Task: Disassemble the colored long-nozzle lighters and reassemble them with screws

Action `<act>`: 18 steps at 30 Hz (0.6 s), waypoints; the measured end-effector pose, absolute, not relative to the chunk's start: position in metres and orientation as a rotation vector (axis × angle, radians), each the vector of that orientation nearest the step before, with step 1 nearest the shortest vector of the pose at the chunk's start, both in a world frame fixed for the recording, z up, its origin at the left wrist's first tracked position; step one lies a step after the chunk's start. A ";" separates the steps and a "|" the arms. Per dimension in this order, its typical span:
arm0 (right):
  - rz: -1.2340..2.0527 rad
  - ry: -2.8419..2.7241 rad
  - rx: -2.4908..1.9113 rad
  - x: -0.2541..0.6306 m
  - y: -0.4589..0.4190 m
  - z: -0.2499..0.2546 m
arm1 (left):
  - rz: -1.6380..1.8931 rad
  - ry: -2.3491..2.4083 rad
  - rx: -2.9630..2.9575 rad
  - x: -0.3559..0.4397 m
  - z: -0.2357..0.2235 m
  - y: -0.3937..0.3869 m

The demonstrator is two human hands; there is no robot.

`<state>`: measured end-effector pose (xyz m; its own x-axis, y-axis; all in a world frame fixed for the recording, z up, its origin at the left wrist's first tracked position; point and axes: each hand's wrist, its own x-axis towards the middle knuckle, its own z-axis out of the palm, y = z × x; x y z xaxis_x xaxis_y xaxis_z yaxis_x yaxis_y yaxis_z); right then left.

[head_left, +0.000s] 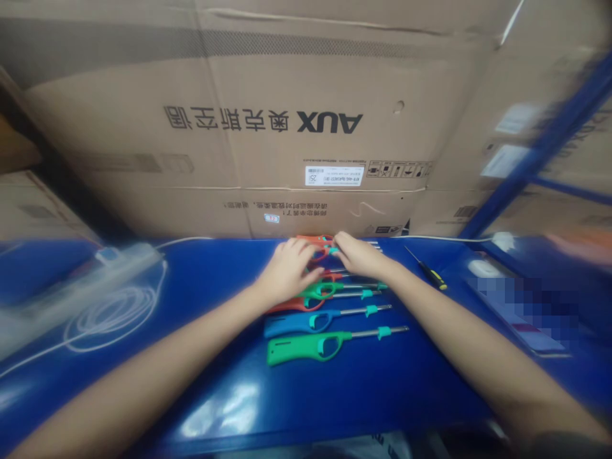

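Observation:
Several long-necked gas lighters lie in a row on the blue table, handles to the left and metal nozzles to the right. Nearest me is a green lighter [296, 350], then a blue lighter [291, 324], an orange lighter [287, 305] and another green lighter [327, 291]. At the far end, my left hand [290, 269] curls its fingers round the handle of an orange-red lighter [319, 254]. My right hand [357, 255] closes at the front of that same lighter, by its turquoise part. The hands partly cover the lighters at the back.
A black-and-yellow screwdriver [433, 276] lies to the right, near a phone [530, 325] and a white rounded object [482, 268]. On the left are a coiled white cable [115, 315] and a blurred power strip [129, 256]. A large cardboard box [268, 70] stands behind the table [335, 401].

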<state>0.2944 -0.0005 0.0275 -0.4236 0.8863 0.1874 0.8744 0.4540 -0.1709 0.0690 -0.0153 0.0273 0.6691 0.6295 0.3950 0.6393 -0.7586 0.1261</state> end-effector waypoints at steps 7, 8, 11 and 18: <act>0.131 -2.542 -1.250 0.288 -0.051 0.060 | -0.236 -1.051 -2.676 0.065 0.047 -0.028; 0.152 -2.583 -1.231 0.287 -0.057 0.060 | -0.178 -1.068 -2.691 0.065 0.047 -0.033; 0.239 -2.630 -1.179 0.287 -0.069 0.056 | -0.109 -1.068 -2.751 0.066 0.046 -0.049; 0.383 -2.548 -1.022 0.293 -0.101 0.045 | -0.048 -1.044 -2.772 0.043 0.046 -0.086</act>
<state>0.2932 -0.1005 0.0446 -0.6695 0.7051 0.2337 0.6052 0.7002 -0.3788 0.0434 -0.0859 0.0463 0.7532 0.6511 0.0930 0.6569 -0.7378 -0.1550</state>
